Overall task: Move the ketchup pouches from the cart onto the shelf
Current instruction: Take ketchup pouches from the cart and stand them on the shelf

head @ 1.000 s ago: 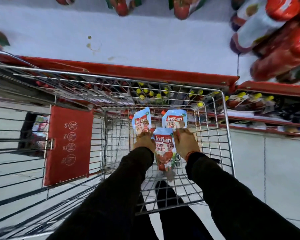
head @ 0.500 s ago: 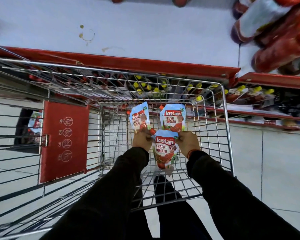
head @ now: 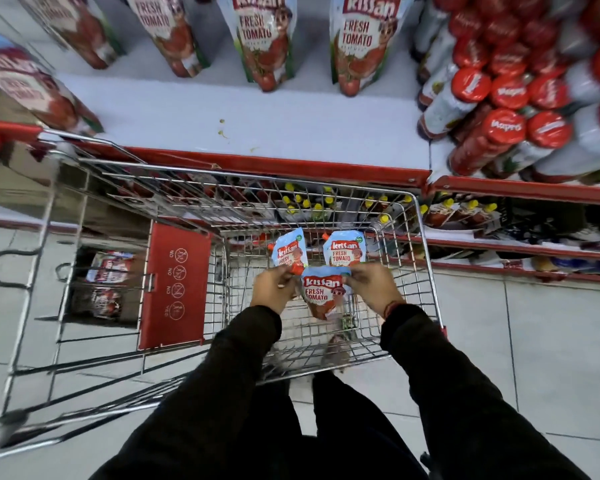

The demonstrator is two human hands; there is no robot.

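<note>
Pouches (head: 321,295) sit over the cart (head: 426,244) basket: the left hand (head: 272,289) and right hand (head: 373,289) each have their grip clamped on them. The step is lifting; next, raise them to the shelf (head: 257,116).

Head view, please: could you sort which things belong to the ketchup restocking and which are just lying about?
Job:
three ketchup pouches
left hand
right hand
cart
shelf

Lying about:
red-capped bottles
yellow-capped bottles
</note>
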